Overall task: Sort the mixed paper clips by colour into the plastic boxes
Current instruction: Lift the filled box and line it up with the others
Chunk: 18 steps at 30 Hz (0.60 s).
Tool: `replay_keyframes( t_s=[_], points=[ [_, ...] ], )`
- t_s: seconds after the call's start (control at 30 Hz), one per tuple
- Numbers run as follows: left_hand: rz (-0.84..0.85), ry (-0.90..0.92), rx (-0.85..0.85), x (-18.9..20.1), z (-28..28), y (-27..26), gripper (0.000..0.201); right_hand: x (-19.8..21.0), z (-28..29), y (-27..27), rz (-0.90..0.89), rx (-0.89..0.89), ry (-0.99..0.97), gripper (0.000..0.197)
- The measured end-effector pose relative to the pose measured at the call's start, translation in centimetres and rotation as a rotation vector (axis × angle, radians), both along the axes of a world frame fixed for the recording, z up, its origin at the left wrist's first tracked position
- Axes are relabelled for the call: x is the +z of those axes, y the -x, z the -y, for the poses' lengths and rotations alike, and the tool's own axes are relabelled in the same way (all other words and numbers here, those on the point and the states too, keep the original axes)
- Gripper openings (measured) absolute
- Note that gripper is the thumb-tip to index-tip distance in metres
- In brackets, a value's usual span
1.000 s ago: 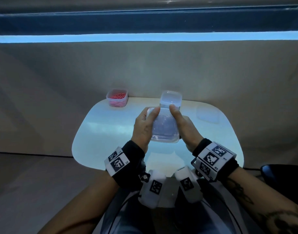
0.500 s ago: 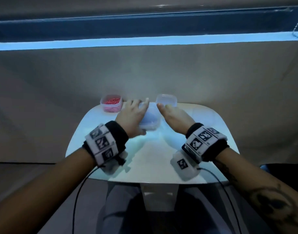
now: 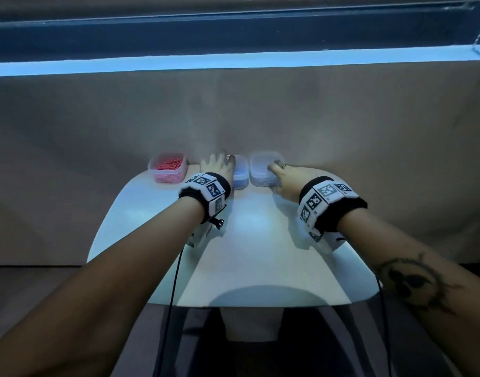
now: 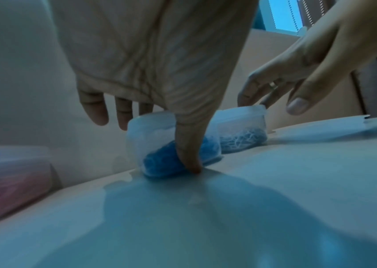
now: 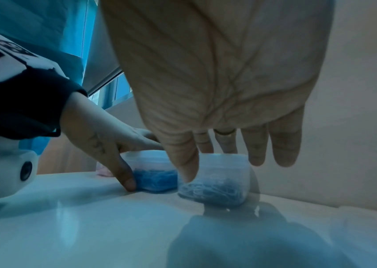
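Three clear plastic boxes stand in a row at the far edge of the white table (image 3: 255, 240). A box of pink clips (image 3: 168, 170) is on the left. My left hand (image 3: 217, 165) holds the middle box of blue clips (image 4: 159, 161), its thumb (image 4: 188, 145) against the near wall and the index finger over the lid. The other fingers spread free to the left. My right hand (image 3: 282, 176) rests straight fingers (image 4: 251, 90) on the lid of the right box of pale clips (image 5: 217, 185). Its thumb (image 4: 297, 103) is off the box.
A brown wall (image 3: 260, 118) rises directly behind the boxes. The pink box (image 4: 6, 174) stands a short gap left of my left hand. The table's rounded edges drop off at both sides and toward my lap.
Both hands moved away from me with the blue clip box, which now stands at the table's far edge. My right hand left it and went to the box on the right.
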State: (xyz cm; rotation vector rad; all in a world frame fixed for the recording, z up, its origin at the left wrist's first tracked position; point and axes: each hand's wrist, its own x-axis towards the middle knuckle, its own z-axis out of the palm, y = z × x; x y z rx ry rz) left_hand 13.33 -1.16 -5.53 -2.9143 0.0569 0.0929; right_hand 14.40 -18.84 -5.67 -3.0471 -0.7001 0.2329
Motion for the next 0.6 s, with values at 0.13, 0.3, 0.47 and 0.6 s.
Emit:
replay_keyframes(
  t_s=[0.13, 0.3, 0.47, 0.6],
  points=[
    [0.004, 0.078, 0.035, -0.3, 0.6, -0.5, 0.073, 0.0, 0.4, 0.2, -0.033, 0.03, -0.004, 0.046],
    [-0.046, 0.221, 0.066, 0.5, 0.0, -0.3, 0.1, 1.6, 3.3, 0.6, 0.009, -0.122, -0.154, 0.06],
    [0.02, 0.326, 0.304, 3.3, -3.5, 2.1, 0.113, 0.9, 6.6, 0.3, -0.247, -0.421, 0.084, 0.091],
    [0.119, 0.503, 0.587, 2.9, -6.7, 3.0, 0.116, -0.6, 5.2, 1.2, -0.242, -0.344, 0.193, 0.07]
  ],
)
